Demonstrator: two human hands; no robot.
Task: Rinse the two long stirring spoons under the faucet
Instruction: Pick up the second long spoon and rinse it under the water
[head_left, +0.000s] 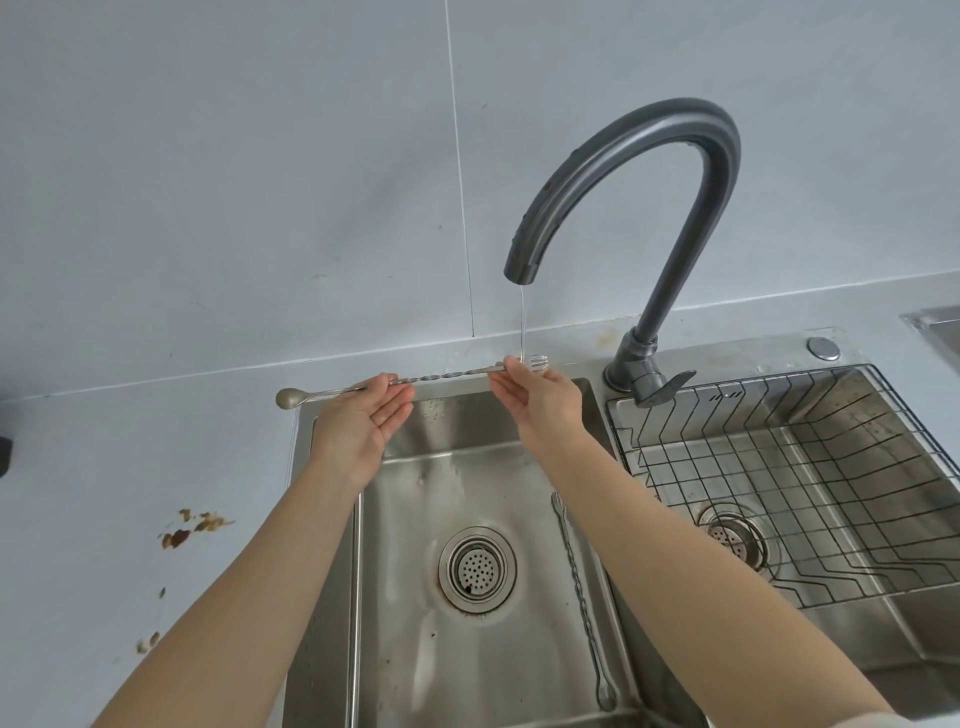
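A long twisted metal stirring spoon (441, 375) is held level above the back of the left sink basin (467, 462). My left hand (358, 421) pinches it near the bowl end, which sticks out to the left. My right hand (535, 397) pinches it near the forked end, where a thin stream of water (522, 322) from the dark grey faucet (639, 176) lands. A second long stirring spoon (579, 597) lies in the left basin along its right wall, bowl end toward me.
The right basin holds a black wire rack (810, 467) over its drain. The faucet lever (670, 384) stands between the basins. A round drain strainer (477, 569) sits in the left basin floor. Brown food scraps (192, 527) lie on the grey counter at left.
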